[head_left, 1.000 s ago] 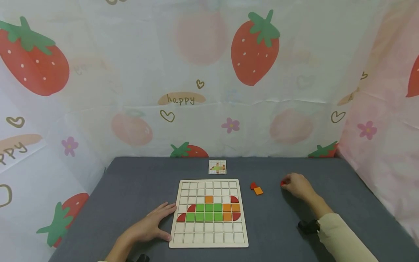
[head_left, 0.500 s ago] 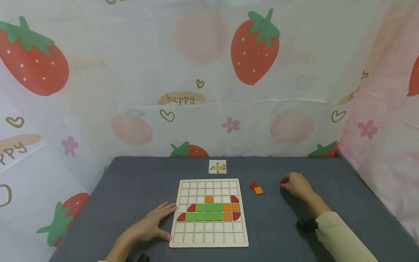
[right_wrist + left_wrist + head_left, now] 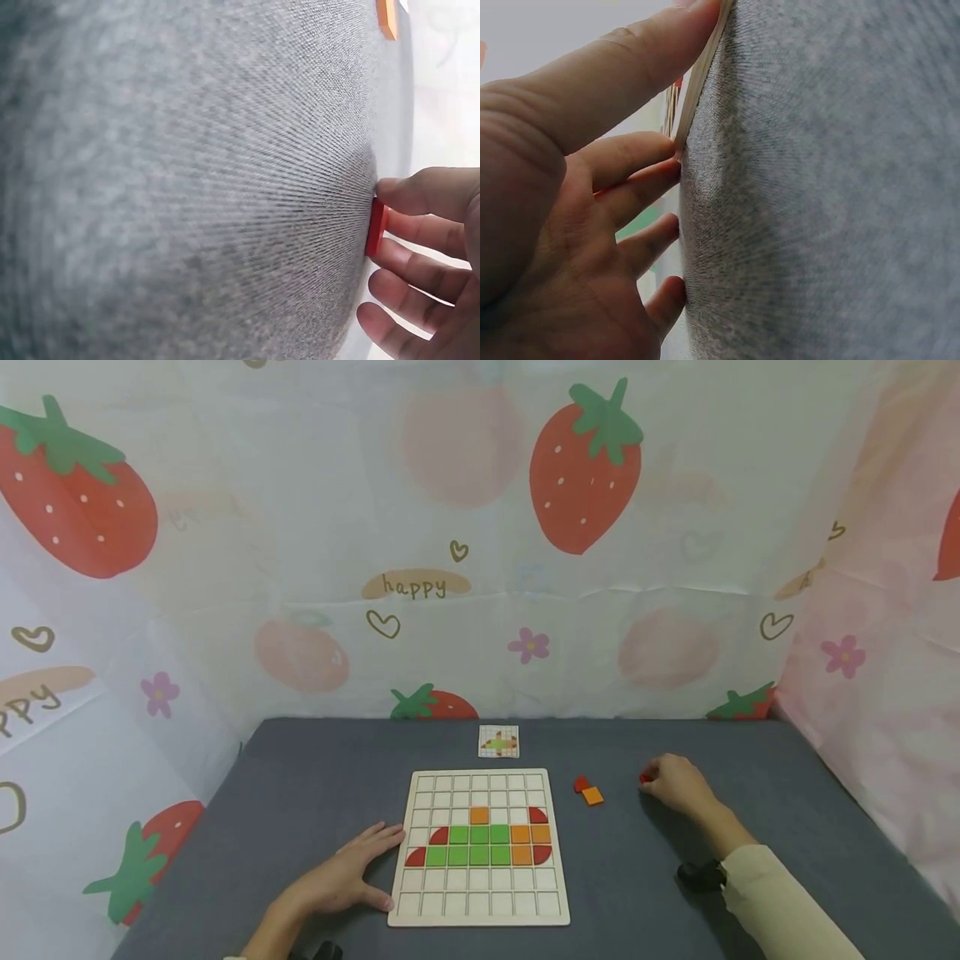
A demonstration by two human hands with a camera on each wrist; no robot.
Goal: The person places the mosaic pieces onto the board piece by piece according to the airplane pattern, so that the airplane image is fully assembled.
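Note:
A pale wooden grid board (image 3: 480,922) lies on the table, with green and orange square tiles and red quarter-round tiles in its middle rows. My left hand (image 3: 341,877) rests at the board's left edge, fingers spread, thumb and fingertips touching the rim. In the left wrist view, the thumb lies against the board's thin side (image 3: 697,82). To the right of the board, my right hand (image 3: 681,785) pinches a small red tile (image 3: 376,227) between thumb and fingers, down at the table surface. Its full shape is hidden by the fingers.
Between board and right hand lie a loose red tile (image 3: 581,784) and an orange square tile (image 3: 592,796), which partly overlap. A small pattern card (image 3: 498,742) sits behind the board. A strawberry-print curtain (image 3: 450,527) stands along the table's back.
My right hand has slid slightly to the left along the table with the red tile. The left hand and the board have stayed put.

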